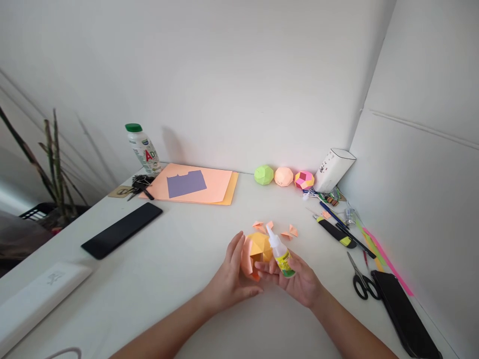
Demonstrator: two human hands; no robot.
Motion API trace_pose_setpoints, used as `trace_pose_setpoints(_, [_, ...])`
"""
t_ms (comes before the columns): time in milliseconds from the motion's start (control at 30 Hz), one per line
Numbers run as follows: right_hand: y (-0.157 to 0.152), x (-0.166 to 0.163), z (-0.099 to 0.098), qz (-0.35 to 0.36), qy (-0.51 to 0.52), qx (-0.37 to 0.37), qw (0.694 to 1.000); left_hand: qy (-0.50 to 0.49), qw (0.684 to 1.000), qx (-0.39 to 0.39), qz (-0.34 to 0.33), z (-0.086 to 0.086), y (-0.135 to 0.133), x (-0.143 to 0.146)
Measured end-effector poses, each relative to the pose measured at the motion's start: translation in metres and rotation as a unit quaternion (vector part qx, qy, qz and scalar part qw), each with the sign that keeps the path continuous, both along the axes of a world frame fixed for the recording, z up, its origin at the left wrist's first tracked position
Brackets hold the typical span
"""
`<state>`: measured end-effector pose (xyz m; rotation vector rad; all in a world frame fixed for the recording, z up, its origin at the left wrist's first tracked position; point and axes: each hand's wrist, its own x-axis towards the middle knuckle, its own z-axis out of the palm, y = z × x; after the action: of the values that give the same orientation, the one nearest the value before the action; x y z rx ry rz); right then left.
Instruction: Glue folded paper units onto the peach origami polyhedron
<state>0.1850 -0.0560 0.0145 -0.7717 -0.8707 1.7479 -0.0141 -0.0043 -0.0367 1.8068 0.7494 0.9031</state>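
L hand (229, 279) cupped round the paper ball (258, 251), fingers curled on its left face; orange, faceted, folded flaps, one side gaping open. It sits mid-desk, just above my wrists. R hand (299, 283) clamped on the glue bottle (281, 253): small clear plastic, yellow-green label, white cone nozzle tilted to 11 o'clock, tip at the ball's top edge. R fingertips also touching the ball's underside.

Paper scraps (290, 232), little peach triangles, scattered at 12 to 1 o'clock of the ball. Farther at 12: three finished balls, green (264, 175), peach (283, 176), pink-yellow (304, 180), in a row by the wall. Scissors (361, 279) w/ black loops at 3 o'clock, near a flat black phone (406, 311). Paper sheets (194, 185), peach w/ a purple piece on top, at 10–11 o'clock. Desk (168, 259) smooth, white, matte.
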Motion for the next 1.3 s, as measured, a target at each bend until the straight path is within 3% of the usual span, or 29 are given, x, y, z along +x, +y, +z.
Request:
trace_pose_setpoints(133, [0.0,0.006,0.0,-0.002,-0.032,0.03,0.999,0.003,0.99,0.042,0.134,0.014,-0.01,0.0])
trace_pose_setpoints(200, [-0.001,0.01,0.001,-0.01,-0.05,0.042,0.998,-0.002,0.985,0.016,0.171,0.024,-0.02,0.0])
trace_pose_setpoints(233, [-0.001,0.012,0.002,-0.019,-0.059,0.049,0.997,0.004,0.99,-0.031,0.135,0.029,-0.026,0.001])
trace_pose_setpoints(300, [-0.002,0.015,0.004,-0.046,-0.081,0.075,0.993,0.013,0.985,-0.17,0.003,0.034,-0.038,0.005])
trace_pose_setpoints(333, [-0.002,0.016,0.005,-0.066,-0.093,0.089,0.989,0.012,0.964,-0.256,-0.07,0.035,-0.043,0.009])
trace_pose_setpoints(400, [-0.003,0.016,0.005,-0.114,-0.124,0.11,0.98,-0.011,0.887,-0.427,-0.174,0.034,-0.049,0.015])
trace_pose_setpoints(467, [-0.003,0.015,0.003,-0.156,-0.153,0.118,0.969,-0.038,0.848,-0.494,-0.191,0.031,-0.049,0.02])
trace_pose_setpoints(600, [-0.003,0.015,-0.003,-0.185,-0.186,0.115,0.958,-0.067,0.829,-0.538,-0.139,0.029,-0.044,0.022])
trace_pose_setpoints(767, [-0.004,0.018,-0.008,-0.229,-0.271,0.096,0.93,-0.156,0.799,-0.581,-0.009,0.026,-0.05,0.025])
trace_pose_setpoints(867, [-0.003,0.02,-0.008,-0.216,-0.3,0.113,0.922,-0.189,0.789,-0.582,0.049,0.026,-0.052,0.026])
trace_pose_setpoints(1200, [0.001,0.027,-0.016,-0.221,-0.27,0.114,0.93,-0.271,0.74,-0.602,0.128,0.039,-0.035,0.016])
trace_pose_setpoints(1300, [0.001,0.025,-0.013,-0.2,-0.244,0.116,0.942,-0.262,0.747,-0.594,0.143,0.038,-0.027,0.013])
